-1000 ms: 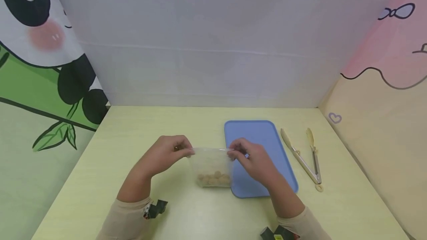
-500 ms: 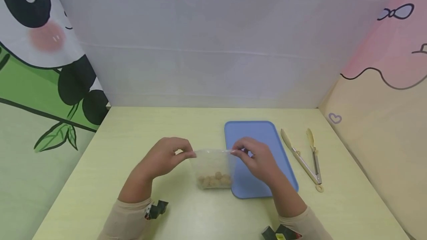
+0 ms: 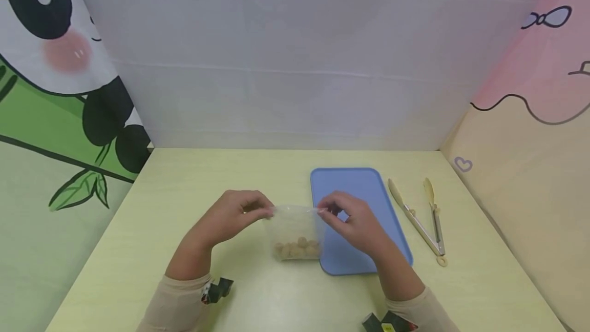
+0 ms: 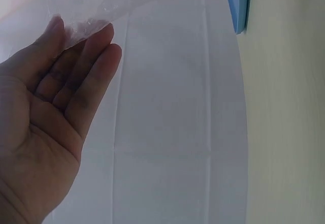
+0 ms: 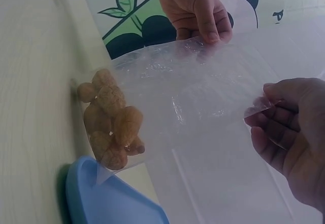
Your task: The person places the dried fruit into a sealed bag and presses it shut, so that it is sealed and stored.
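A clear plastic bag (image 3: 295,224) hangs between my two hands, its top edge stretched roughly level. Several round brown balls (image 5: 109,117), rough on the surface, lie in its bottom; their exact kind I cannot tell. My left hand (image 3: 230,219) pinches the upper left corner between thumb and fingers; the left wrist view shows the film (image 4: 96,10) between those fingertips. At the upper right corner my right hand (image 3: 352,222) pinches the bag the same way. The bag's lower edge is close to the table, beside the blue tray's left edge.
The blue tray (image 3: 355,181) lies on the pale table (image 3: 193,168), partly behind the right hand. To its right lie metal tongs (image 3: 424,229) with beige tips, spread in a V. A white cloth wall (image 3: 295,65) closes off the back, and printed panels stand on both sides.
Both hands keep their pinch on the bag. The left hand has shifted slightly to the right, and the bag sits marginally lower in the view. Tray and tongs stay put.
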A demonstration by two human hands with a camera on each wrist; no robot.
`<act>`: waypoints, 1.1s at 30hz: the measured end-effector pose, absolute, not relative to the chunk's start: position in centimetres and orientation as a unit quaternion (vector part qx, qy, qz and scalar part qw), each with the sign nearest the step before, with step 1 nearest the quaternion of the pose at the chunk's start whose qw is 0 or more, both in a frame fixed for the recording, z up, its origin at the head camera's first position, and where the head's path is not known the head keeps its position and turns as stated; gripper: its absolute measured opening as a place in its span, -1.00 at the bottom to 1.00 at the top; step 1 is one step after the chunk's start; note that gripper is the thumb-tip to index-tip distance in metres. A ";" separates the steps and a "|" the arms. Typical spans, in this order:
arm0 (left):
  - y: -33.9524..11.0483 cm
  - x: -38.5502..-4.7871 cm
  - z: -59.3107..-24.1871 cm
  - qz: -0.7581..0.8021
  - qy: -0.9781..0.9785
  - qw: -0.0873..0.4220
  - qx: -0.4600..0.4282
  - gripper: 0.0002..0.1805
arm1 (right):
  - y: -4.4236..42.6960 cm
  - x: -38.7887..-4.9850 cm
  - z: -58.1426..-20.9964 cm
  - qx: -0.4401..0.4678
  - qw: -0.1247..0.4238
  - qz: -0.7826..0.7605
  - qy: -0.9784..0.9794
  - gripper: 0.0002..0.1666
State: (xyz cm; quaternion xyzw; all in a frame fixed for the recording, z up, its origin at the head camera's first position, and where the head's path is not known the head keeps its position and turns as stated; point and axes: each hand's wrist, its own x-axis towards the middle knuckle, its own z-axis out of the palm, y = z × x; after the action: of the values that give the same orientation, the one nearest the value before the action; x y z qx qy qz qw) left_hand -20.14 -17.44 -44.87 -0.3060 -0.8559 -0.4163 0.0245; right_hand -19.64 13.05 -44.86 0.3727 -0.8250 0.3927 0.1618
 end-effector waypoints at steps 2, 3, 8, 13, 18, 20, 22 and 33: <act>-17.4 -20.2 -44.9 -0.419 -0.853 0.024 -0.310 -0.91 | 13.0 -19.6 -44.7 0.376 0.157 0.393 -0.824 -0.90; -17.4 -20.2 -44.8 -0.420 -0.852 0.024 -0.312 -0.91 | 12.9 -19.6 -44.7 0.379 0.159 0.392 -0.823 -0.91; -17.3 -20.3 -44.8 -0.417 -0.849 0.034 -0.323 -0.89 | 12.9 -19.7 -44.9 0.390 0.179 0.389 -0.815 -0.96; -17.3 -20.2 -44.9 -0.407 -0.839 0.073 -0.353 -0.90 | 12.8 -20.0 -45.3 0.396 0.222 0.393 -0.800 -0.98; -17.1 -20.2 -45.2 -0.428 -0.818 0.076 -0.376 -0.94 | 12.6 -20.1 -45.6 0.408 0.253 0.393 -0.784 -0.86; -16.9 -20.3 -45.3 -0.444 -0.811 0.056 -0.378 -0.95 | 12.6 -20.1 -45.6 0.410 0.240 0.396 -0.786 -0.86; -16.7 -20.3 -45.4 -0.460 -0.805 0.031 -0.373 -0.94 | 12.7 -20.0 -45.5 0.412 0.217 0.402 -0.788 -0.88; -16.0 -19.8 -44.9 -0.457 -0.828 0.008 -0.325 -0.93 | 12.0 -19.6 -45.6 0.441 0.172 0.403 -0.784 -0.88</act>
State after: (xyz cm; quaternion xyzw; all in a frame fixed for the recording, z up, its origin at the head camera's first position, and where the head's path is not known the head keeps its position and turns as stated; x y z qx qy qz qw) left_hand -19.83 -16.00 -44.93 -0.3245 -0.8281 -0.4571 0.0078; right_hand -19.61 11.98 -45.57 0.4411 -0.7835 0.4026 0.1717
